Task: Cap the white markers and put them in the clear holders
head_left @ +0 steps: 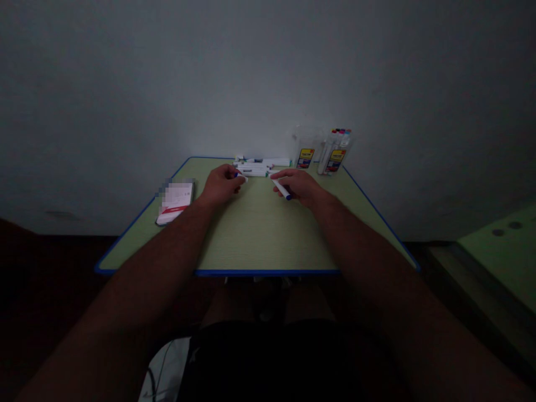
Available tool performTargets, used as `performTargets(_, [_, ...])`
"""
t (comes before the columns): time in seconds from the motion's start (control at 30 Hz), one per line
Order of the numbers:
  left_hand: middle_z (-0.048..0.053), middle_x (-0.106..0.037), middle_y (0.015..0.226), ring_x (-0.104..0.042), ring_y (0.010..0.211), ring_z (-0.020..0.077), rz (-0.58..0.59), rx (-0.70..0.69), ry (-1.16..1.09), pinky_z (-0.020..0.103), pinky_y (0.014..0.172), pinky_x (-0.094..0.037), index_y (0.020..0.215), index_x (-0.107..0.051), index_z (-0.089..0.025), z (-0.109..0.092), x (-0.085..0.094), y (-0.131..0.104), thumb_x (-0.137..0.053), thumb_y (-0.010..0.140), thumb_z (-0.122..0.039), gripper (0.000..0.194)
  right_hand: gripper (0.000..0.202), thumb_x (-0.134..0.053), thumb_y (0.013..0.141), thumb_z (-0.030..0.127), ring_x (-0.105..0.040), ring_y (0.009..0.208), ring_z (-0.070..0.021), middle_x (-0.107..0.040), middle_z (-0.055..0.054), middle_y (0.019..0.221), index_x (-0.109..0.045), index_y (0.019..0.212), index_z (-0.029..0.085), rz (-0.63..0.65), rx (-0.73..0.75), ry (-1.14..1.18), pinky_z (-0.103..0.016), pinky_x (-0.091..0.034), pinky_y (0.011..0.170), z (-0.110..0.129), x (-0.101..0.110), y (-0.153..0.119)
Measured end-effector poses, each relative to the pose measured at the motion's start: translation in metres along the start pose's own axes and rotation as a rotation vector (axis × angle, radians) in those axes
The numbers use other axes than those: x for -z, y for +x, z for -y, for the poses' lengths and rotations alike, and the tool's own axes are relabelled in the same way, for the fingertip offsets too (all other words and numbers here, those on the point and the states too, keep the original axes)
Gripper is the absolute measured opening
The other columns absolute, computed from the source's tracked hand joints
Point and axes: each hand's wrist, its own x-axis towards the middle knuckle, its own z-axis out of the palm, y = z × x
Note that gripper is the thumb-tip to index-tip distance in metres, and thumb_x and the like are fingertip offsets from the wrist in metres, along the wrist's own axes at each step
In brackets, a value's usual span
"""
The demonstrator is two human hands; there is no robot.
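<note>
My right hand (pixel 298 184) is closed on a white marker (pixel 280 186) with a dark blue end, which slants down toward me above the table. My left hand (pixel 224 183) pinches a small white-and-blue marker cap (pixel 242 177) between thumb and fingers; part of it is hidden. A gap separates the two hands. Just beyond them, several white markers (pixel 255 173) lie in rough rows near the wall.
A clear plastic case (pixel 305 151) with a yellow label stands at the back right. Beside it, another clear case (pixel 335 153) holds several markers with coloured ends. A phone (pixel 176 202) lies on the left of the blue-edged table (pixel 259 240). A wall rises behind.
</note>
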Motion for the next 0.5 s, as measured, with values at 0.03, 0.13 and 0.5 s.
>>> performTargets(0.03, [0.000,-0.060,0.060,-0.056,0.053,0.0139,0.005,-0.004,-0.009,0.029,0.053,-0.047,0.077,-0.062,-0.019,0.0000,-0.0006,-0.0002,-0.075,0.072,-0.019,0.014,0.025,-0.054,0.087,0.000,-0.062,0.056,-0.0115,-0.068,-0.004,0.069,-0.071,0.098,0.016,0.003,0.008,-0.003,-0.020,-0.047,0.051,-0.0011,0.0005,0.0011])
performTargets(0.13, [0.000,-0.060,0.059,-0.056,0.052,0.0139,0.027,-0.015,-0.030,0.029,0.053,-0.046,0.078,-0.063,-0.019,0.0005,-0.0019,-0.0004,-0.076,0.072,-0.018,0.014,0.022,-0.055,0.087,0.001,-0.060,0.054,-0.0102,-0.069,-0.004,0.070,-0.070,0.090,0.017,0.013,0.025,-0.015,-0.019,-0.043,0.048,-0.0047,0.0025,0.0044])
performTargets(0.5, [-0.003,-0.058,0.063,-0.055,0.053,0.0114,0.073,-0.114,-0.033,0.026,0.052,-0.043,0.084,-0.067,-0.018,0.0087,-0.0028,0.0039,-0.079,0.069,-0.017,0.019,0.016,-0.058,0.086,0.003,-0.059,0.052,-0.0093,-0.071,-0.004,0.071,-0.068,0.085,0.016,0.059,0.063,-0.027,-0.019,-0.040,0.046,-0.0091,0.0054,0.0078])
